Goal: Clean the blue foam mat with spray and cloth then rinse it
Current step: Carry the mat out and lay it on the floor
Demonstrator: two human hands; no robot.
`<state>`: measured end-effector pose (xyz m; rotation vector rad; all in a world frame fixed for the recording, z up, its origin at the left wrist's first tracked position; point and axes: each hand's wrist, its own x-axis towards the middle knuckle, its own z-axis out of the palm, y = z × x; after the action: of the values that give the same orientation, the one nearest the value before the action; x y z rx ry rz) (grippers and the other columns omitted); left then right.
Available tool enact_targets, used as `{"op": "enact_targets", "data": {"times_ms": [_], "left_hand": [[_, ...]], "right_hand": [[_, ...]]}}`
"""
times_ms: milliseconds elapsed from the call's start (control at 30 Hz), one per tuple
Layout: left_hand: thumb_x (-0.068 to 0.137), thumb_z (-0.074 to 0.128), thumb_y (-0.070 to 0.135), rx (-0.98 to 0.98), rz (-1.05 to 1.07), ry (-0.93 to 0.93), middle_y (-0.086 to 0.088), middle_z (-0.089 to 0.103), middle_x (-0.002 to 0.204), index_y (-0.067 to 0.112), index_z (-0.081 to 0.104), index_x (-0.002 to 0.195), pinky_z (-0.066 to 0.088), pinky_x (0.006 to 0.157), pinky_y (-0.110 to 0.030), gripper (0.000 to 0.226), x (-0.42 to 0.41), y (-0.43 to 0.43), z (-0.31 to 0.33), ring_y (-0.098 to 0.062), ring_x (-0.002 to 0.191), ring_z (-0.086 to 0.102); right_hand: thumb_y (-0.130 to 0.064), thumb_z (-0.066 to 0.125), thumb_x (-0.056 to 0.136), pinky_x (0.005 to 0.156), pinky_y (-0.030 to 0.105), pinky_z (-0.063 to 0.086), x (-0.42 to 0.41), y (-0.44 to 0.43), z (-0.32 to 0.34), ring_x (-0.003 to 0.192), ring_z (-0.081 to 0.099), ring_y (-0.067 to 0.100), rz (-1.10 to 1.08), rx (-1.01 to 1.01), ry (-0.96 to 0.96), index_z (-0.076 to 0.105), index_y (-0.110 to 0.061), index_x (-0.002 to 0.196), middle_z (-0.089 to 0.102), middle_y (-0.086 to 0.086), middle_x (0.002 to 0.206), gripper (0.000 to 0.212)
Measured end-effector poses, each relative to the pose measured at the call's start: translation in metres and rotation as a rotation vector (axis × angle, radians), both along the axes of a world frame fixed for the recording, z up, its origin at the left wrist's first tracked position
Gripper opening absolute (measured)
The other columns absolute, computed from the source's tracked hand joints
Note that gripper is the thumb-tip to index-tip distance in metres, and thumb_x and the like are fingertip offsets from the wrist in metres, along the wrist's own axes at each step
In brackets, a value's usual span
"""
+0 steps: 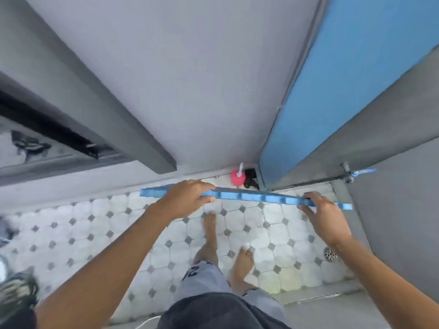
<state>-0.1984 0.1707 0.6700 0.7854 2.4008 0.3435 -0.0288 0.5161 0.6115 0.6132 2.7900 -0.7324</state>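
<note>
The blue foam mat (251, 195) is held upright on edge in front of me, so only its thin notched top edge shows as a long blue strip above the tiled floor. My left hand (187, 198) grips that edge near its left part, fingers curled over the top. My right hand (325, 217) grips it near the right end. A pink spray bottle (237, 178) with a white nozzle stands on the floor by the wall corner, just behind the mat. A dark crumpled cloth (251, 180) lies beside the bottle.
A second blue panel (332, 91) leans upright against the grey wall at the right. A tap with a blue handle (356, 174) sticks out of the right wall. A floor drain (330, 254) sits at the right. My bare feet (228, 245) stand on the tiles below the mat.
</note>
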Motion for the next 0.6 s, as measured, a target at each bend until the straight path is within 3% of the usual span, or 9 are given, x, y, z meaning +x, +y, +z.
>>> {"op": "enact_targets", "data": {"times_ms": [100,233,400,500,600], "left_hand": [[0.103,0.055,0.047,0.016,0.242,-0.026,0.001,0.076,0.119,0.029,0.069,0.131,0.051,0.09,-0.038,0.036,0.023,-0.09,0.002,-0.024,0.108,0.067],[0.104,0.054,0.044,0.041,0.581,-0.067,0.002,0.073,0.097,0.025,0.071,0.12,0.046,0.078,-0.033,0.03,0.074,-0.196,-0.003,-0.022,0.088,0.063],[0.1,0.054,0.054,0.024,0.969,-0.113,0.009,0.068,0.082,0.031,0.072,0.122,0.047,0.079,-0.032,0.037,0.155,-0.306,-0.04,-0.021,0.087,0.064],[0.093,0.043,0.067,0.065,1.137,-0.172,0.006,0.076,0.097,0.034,0.072,0.12,0.05,0.082,-0.034,0.051,0.201,-0.353,-0.072,-0.02,0.095,0.068],[0.1,0.056,0.052,0.078,1.271,-0.198,0.005,0.076,0.1,0.034,0.072,0.119,0.046,0.076,-0.031,0.03,0.234,-0.383,-0.107,-0.022,0.092,0.069]], "right_hand": [[-0.026,0.075,0.089,0.073,0.04,0.051,-0.058,-0.056,0.008,0.087,0.067,0.035,0.173,0.015,0.025,0.067,-0.017,0.113,0.071,0.011,0.1,0.027],[-0.014,0.078,0.085,0.074,0.04,0.051,-0.125,-0.157,0.009,0.086,0.07,0.038,0.476,-0.003,0.031,0.071,-0.011,0.109,0.073,0.016,0.098,0.025],[-0.028,0.074,0.09,0.081,0.035,0.048,-0.177,-0.302,-0.003,0.095,0.068,0.03,0.811,-0.016,-0.076,0.069,-0.016,0.116,0.071,0.008,0.109,0.03],[-0.026,0.077,0.088,0.083,0.039,0.054,-0.192,-0.38,-0.024,0.098,0.068,0.03,1.013,-0.003,-0.09,0.07,-0.013,0.113,0.072,0.009,0.109,0.03],[-0.023,0.077,0.087,0.079,0.04,0.053,-0.201,-0.445,-0.045,0.093,0.066,0.027,1.139,0.017,-0.159,0.07,-0.013,0.108,0.071,0.005,0.102,0.024]]}}
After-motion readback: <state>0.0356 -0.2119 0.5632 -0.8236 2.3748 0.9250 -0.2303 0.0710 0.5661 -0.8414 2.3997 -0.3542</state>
